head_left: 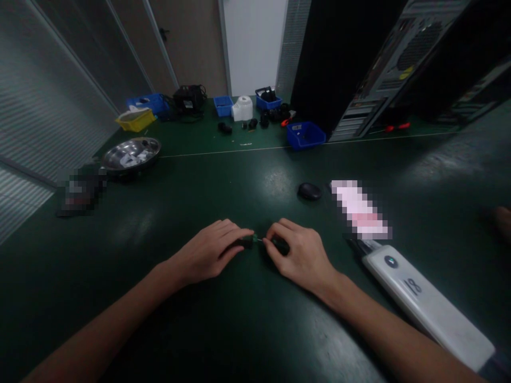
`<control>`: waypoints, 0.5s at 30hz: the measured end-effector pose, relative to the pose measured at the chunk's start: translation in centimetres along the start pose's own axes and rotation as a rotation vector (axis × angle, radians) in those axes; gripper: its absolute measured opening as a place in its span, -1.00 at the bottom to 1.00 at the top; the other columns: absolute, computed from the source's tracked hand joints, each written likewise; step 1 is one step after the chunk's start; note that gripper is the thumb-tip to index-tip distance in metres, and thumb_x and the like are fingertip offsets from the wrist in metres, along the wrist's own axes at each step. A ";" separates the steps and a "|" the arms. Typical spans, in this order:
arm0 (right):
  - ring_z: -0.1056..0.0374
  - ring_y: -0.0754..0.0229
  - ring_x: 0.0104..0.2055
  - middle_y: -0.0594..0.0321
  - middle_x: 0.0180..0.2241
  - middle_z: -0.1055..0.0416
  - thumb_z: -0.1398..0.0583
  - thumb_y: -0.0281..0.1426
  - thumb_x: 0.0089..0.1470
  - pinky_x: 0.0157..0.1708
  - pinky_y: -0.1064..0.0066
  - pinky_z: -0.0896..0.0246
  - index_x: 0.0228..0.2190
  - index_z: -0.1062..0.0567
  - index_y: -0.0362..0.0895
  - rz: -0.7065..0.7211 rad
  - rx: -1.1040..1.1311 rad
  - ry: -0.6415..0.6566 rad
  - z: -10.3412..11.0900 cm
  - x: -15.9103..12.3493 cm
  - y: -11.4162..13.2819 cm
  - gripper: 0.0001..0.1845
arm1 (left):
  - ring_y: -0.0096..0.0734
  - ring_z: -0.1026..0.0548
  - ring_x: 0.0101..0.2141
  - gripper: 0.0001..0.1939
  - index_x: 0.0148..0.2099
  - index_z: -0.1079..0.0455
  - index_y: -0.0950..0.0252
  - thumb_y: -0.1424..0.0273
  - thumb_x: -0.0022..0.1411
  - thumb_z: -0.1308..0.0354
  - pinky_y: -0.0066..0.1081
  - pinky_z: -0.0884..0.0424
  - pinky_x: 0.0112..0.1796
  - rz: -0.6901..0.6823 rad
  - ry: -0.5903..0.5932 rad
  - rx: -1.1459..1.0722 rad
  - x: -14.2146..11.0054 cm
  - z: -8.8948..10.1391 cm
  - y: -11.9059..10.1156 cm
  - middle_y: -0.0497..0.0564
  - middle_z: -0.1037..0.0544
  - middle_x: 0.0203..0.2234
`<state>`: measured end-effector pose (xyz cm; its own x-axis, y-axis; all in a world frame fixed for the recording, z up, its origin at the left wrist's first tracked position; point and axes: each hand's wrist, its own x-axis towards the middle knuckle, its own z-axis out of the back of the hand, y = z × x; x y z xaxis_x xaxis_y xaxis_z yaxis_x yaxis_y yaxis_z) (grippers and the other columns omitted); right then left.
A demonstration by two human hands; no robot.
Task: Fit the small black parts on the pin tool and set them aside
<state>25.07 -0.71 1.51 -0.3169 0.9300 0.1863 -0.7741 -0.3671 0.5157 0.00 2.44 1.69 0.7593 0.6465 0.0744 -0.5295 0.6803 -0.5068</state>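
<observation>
Just over the green table, my left hand pinches a small dark block between thumb and fingers. A green piece sits at the block's right end. My right hand is closed around the dark handle of a small screwdriver. Its thin metal shaft points left and reaches the green piece; whether the tip is seated in it is too small to tell. The fingers partly hide both the block and the handle.
A black rounded object lies ahead of my right hand. To the right is a white device marked 18, beside a blurred-out screen. A metal bowl stands left. Blue bins and computer cases line the back.
</observation>
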 end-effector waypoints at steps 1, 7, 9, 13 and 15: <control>-0.36 0.25 -0.38 0.31 -0.33 -0.45 -0.17 -0.34 0.22 -0.38 0.39 -0.11 -0.33 -0.50 -0.06 -0.006 -0.003 0.002 0.0 0.0 0.0 -0.89 | -0.34 -0.44 -0.02 -0.64 0.23 -0.32 0.16 0.37 0.42 -0.05 -0.22 -0.41 0.04 -0.011 -0.002 -0.025 -0.1 0.2 0.0 0.05 -0.52 -0.02; -0.37 0.25 -0.39 0.31 -0.33 -0.46 -0.18 -0.33 0.19 -0.41 0.39 -0.07 -0.35 -0.50 -0.05 -0.047 -0.074 -0.012 0.5 0.0 0.1 -0.89 | -0.39 -0.45 -0.03 -0.73 0.10 -0.43 0.15 0.42 0.39 -0.09 -0.29 -0.43 0.02 -0.065 0.016 -0.091 -0.4 0.9 0.2 0.02 -0.53 -0.07; -0.38 0.23 -0.39 0.30 -0.33 -0.47 -0.18 -0.32 0.20 -0.42 0.38 -0.05 -0.36 -0.50 -0.05 -0.061 -0.120 -0.031 0.7 0.0 0.1 -0.88 | -0.38 -0.45 0.00 -0.72 0.10 -0.43 0.14 0.42 0.39 -0.08 -0.28 -0.45 0.02 -0.056 -0.017 -0.072 -0.2 0.6 0.4 0.02 -0.53 -0.04; -0.38 0.21 -0.39 0.26 -0.31 -0.48 -0.16 -0.30 0.24 -0.46 0.37 0.00 -0.34 -0.50 -0.05 -0.093 -0.212 -0.079 0.7 0.1 0.1 -0.85 | -0.36 -0.43 0.08 -0.70 0.11 -0.43 0.13 0.43 0.39 -0.08 -0.20 -0.43 0.13 -0.069 -0.084 -0.012 0.4 -0.4 0.5 0.01 -0.52 0.05; -0.38 0.21 -0.40 0.26 -0.30 -0.48 -0.16 -0.30 0.26 -0.47 0.36 0.02 -0.33 -0.50 -0.05 -0.108 -0.237 -0.101 0.6 0.1 0.0 -0.85 | -0.33 -0.41 0.15 -0.69 0.13 -0.43 0.13 0.43 0.39 -0.07 -0.14 -0.39 0.20 -0.096 -0.089 0.022 0.8 -0.8 0.1 0.02 -0.51 0.10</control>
<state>25.36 -0.61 2.03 -0.1789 0.9568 0.2292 -0.9108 -0.2492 0.3292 0.83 2.72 0.99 0.7708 0.6056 0.1977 -0.4651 0.7470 -0.4750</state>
